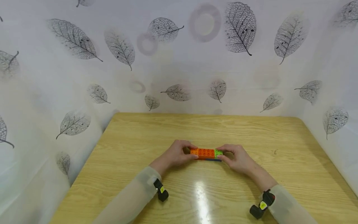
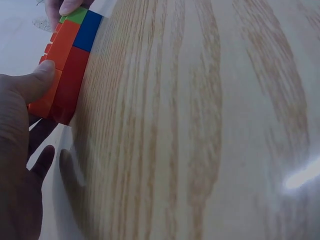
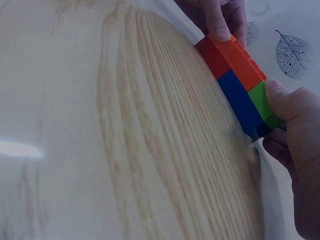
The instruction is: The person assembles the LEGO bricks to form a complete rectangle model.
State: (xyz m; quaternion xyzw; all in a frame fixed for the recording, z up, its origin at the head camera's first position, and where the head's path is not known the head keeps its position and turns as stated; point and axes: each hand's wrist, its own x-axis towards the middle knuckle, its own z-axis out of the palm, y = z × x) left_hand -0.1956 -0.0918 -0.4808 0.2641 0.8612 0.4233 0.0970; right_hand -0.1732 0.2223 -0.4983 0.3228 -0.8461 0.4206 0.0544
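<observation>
A short bar of studded toy building bricks lies on the wooden table (image 1: 156, 129), joined in two layers. Along its top run an orange brick (image 1: 193, 151) at the left end, a longer red-orange brick (image 1: 206, 152) in the middle and a green brick (image 1: 217, 152) at the right. Beneath them, the left wrist view shows a red brick (image 2: 76, 75), and the right wrist view a blue brick (image 3: 241, 100). My left hand (image 1: 178, 153) pinches the orange end between thumb and fingers. At the green end, my right hand (image 1: 238, 158) pinches with thumb and fingers.
Behind the table and along its sides hangs a pale cloth (image 1: 179, 68) printed with dark leaves. A black wrist camera (image 1: 161, 190) is strapped to the left sleeve, and another camera (image 1: 262, 203) to the right one.
</observation>
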